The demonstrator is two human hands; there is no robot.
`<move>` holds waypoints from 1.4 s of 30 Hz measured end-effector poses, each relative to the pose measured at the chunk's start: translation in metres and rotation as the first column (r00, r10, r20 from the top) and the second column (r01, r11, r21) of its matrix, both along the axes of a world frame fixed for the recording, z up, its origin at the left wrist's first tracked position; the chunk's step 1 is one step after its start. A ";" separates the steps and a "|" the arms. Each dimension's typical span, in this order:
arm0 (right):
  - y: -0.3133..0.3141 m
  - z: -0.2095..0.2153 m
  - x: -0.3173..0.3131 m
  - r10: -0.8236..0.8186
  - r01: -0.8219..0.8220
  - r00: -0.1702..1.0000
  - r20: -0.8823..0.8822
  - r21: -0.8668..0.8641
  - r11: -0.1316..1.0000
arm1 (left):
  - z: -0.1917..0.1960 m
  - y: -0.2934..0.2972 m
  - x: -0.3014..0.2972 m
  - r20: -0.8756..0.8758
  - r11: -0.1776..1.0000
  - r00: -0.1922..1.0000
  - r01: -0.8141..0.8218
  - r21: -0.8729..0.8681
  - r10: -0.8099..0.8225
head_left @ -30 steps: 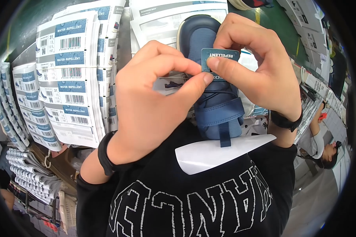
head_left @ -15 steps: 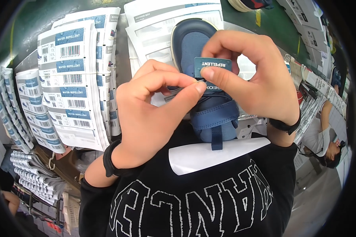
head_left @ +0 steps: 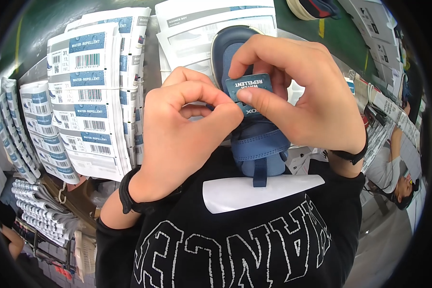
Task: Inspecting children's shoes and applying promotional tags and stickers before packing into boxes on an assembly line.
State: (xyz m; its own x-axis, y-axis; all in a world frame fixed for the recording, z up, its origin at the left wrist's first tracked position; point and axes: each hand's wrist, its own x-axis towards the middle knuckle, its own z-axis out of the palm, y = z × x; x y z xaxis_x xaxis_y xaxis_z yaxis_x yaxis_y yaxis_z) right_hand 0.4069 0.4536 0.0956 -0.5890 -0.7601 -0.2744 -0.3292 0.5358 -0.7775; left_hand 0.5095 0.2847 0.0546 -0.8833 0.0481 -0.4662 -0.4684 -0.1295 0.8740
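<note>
A blue shoe (head_left: 261, 146) with a wide stitched strap lies in front of me, its heel toward my body and its toe pointing away. My right hand (head_left: 307, 96) pinches a small dark-blue hang tag (head_left: 258, 85) with pale lettering between thumb and fingers, above the shoe's upper. Thumb and forefinger of my left hand (head_left: 177, 134) are pressed together at the tag's left edge; whatever is between them is hidden. Both hands cover much of the shoe's middle. Below the heel, a curved white sheet (head_left: 240, 197) lies against my shirt.
Banded stacks of printed label sheets (head_left: 89, 161) stand at the left. Loose printed papers (head_left: 201, 21) lie beyond the toe. Another shoe (head_left: 305, 9) shows at the far right, near white boxes (head_left: 374, 26). More bundles (head_left: 38, 206) sit lower left. A person (head_left: 391, 168) is at right.
The tag has moved slightly down and left and tilted, with my right fingers shifted along it. My left fingertips have closed in lower; the thin strand formerly visible at them is hidden.
</note>
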 end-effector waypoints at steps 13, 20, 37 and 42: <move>0.043 -0.004 0.014 -0.210 0.227 0.966 0.148 -0.107 0.968 | 0.005 -0.014 -0.024 0.139 0.987 0.979 0.139 0.079 -0.149; 0.040 -0.012 0.020 -0.269 0.279 0.960 0.076 -0.177 0.944 | 0.027 -0.010 -0.042 0.153 0.906 0.924 0.375 -0.195 -0.349; 0.028 -0.025 0.020 -0.239 0.247 0.969 0.064 -0.177 0.953 | 0.036 -0.016 -0.053 0.293 0.935 0.898 0.354 -0.034 -0.329; 0.028 -0.027 0.022 -0.255 0.269 0.963 0.091 -0.204 0.941 | 0.032 -0.007 -0.045 0.223 0.950 0.941 0.287 -0.124 -0.255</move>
